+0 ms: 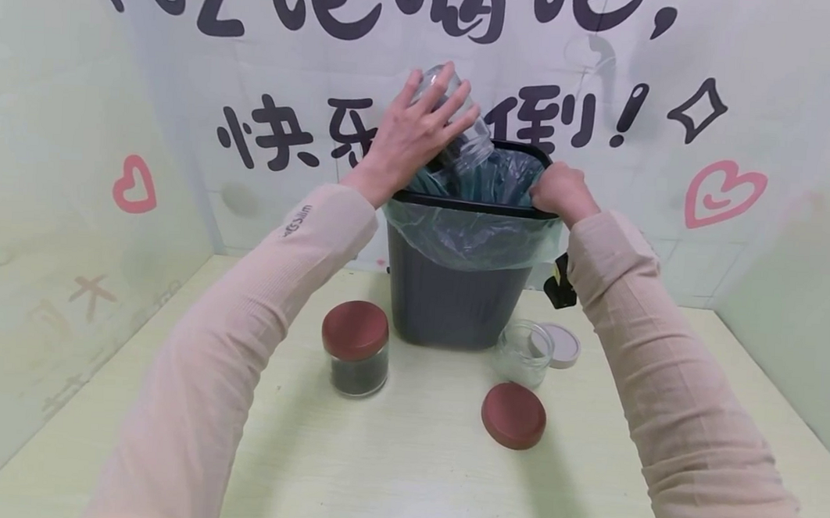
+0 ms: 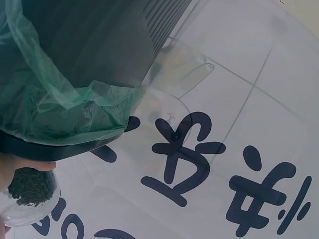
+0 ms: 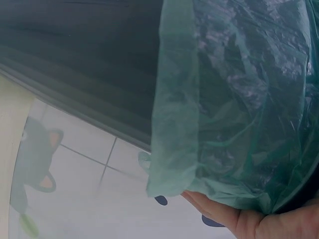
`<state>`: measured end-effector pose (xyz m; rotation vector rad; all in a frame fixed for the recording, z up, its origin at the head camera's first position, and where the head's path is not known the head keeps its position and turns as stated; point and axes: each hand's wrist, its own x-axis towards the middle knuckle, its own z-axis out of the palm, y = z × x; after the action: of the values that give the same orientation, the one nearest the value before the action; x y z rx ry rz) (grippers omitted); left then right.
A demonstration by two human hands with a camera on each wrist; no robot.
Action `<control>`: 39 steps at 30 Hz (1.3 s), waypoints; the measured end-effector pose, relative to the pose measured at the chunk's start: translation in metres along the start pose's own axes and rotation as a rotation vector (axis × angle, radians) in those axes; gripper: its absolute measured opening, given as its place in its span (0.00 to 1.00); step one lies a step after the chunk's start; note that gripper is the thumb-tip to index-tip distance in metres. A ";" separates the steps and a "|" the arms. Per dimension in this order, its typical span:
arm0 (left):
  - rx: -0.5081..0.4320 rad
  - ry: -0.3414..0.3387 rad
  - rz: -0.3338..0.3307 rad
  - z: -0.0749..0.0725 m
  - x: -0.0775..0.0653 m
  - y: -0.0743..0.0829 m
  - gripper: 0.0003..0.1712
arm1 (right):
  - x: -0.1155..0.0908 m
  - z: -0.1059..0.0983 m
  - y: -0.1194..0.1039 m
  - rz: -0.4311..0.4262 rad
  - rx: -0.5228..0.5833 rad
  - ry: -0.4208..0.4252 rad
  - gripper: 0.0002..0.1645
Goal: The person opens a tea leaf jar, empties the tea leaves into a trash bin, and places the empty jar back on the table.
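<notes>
Glass jar (image 1: 479,143) of dark leaves, tilted mouth-down at 11 o'clock over the lined grey bin (image 1: 455,304), my left hand (image 1: 418,130) clamped round it; my right hand (image 1: 565,191) grips the bin's rim at 3 o'clock. On the bench (image 1: 404,470), I log, relative to the bin: lidded jar (image 1: 355,348), 7 o'clock; uncapped jar (image 1: 520,358) and red lid (image 1: 514,416), 5 o'clock; white lid (image 1: 565,347), 4 o'clock.

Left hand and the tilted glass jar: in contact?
Touching. The head view shows it: the left hand has its fingers curved over the tilted glass jar.
</notes>
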<state>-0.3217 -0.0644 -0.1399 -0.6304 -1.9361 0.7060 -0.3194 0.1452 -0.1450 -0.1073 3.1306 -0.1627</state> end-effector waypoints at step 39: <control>0.347 -0.011 0.409 -0.008 0.011 -0.015 0.46 | 0.256 0.097 0.130 -0.037 -0.149 0.036 0.29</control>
<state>-0.3210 -0.0657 -0.1198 -0.8093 -1.6507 1.2696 -0.5824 0.2468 -0.2558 -0.1652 3.1749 0.0696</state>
